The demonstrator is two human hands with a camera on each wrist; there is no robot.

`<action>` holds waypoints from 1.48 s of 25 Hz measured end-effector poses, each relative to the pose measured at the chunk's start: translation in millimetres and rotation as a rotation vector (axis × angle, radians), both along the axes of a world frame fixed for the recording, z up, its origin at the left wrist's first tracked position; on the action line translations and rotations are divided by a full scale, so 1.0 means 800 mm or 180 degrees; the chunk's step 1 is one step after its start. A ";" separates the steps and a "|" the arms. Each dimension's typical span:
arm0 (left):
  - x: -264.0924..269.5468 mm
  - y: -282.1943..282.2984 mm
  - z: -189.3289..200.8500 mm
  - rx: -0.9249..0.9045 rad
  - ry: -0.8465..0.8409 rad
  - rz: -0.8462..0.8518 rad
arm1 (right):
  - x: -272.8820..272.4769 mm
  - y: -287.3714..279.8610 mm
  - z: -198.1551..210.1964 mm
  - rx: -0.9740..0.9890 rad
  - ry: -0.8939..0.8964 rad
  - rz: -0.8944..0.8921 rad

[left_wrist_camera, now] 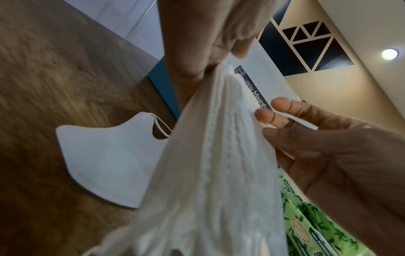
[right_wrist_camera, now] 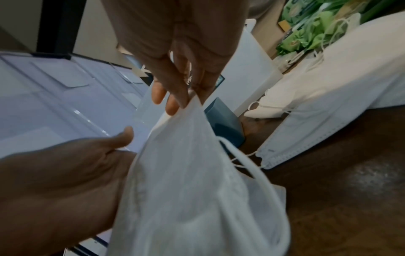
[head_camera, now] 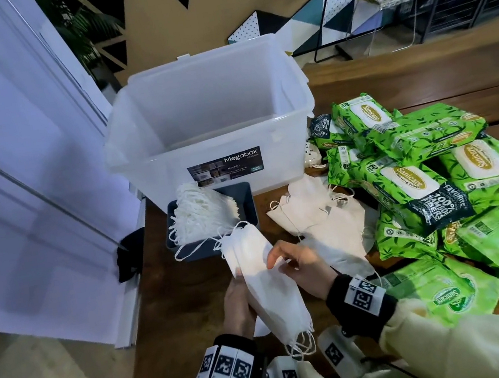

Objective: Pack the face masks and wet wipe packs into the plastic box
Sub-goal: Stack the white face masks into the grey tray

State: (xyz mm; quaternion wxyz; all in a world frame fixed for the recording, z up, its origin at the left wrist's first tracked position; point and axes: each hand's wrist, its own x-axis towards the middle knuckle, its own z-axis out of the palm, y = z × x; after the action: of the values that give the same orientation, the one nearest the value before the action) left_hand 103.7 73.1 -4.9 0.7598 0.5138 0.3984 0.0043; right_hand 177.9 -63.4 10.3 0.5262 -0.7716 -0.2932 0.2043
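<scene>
You've got a stack of face masks up off the desk between both hands. Your left hand grips it from underneath, thumb on the edge; your right hand pinches the top edge with its fingertips. These look light, soft and floppy, so the layers could well fan out and slide; take them across the flat middle, not by the ear loops dangling at the near end, which I'd expect to snag.

One loose mask lies flat on the desk just beside your left hand. A little farther, more masks sprawl with tangled loops, and a blue tray holds another bunch. To your right, green wet wipe packs are heaped; they look heavier, squashy and slick.

Beyond the tray stands the plastic box, open on top, apparently bare inside. The tray stands just before it, so lift over.
</scene>
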 end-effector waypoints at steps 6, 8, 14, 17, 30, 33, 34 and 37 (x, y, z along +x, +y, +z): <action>-0.015 0.000 0.001 0.0351 -0.0311 -0.0254 | -0.014 0.017 0.022 -0.0446 -0.0618 0.0300; -0.019 0.002 -0.003 0.0367 -0.0383 -0.0258 | -0.017 0.020 0.028 -0.0566 -0.0729 0.0386; -0.022 -0.002 -0.002 0.0556 -0.0496 -0.0636 | 0.006 0.022 0.034 -0.0738 0.0065 0.0472; -0.023 -0.002 -0.004 0.0774 -0.0497 -0.0737 | 0.018 0.029 0.043 -0.1089 -0.0142 0.0779; -0.033 0.011 -0.009 0.1125 -0.0631 -0.0774 | 0.027 0.078 0.037 -0.1923 -0.0190 0.0964; -0.031 0.014 -0.014 0.0942 -0.0519 -0.0600 | 0.029 0.080 0.034 -0.1719 -0.0267 0.1039; -0.031 0.016 -0.016 0.0843 -0.0491 -0.0507 | 0.033 0.075 0.033 -0.1508 -0.0196 0.1081; -0.031 0.027 -0.010 0.0381 -0.0392 -0.0078 | 0.077 0.041 0.019 -0.0636 0.0419 0.0371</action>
State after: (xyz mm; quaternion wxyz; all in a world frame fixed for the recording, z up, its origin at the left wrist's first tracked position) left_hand 79.2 95.1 -12.8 0.7508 0.5619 0.3436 0.0504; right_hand 239.4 -31.0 25.3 0.4520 -0.7868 -0.2805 0.3128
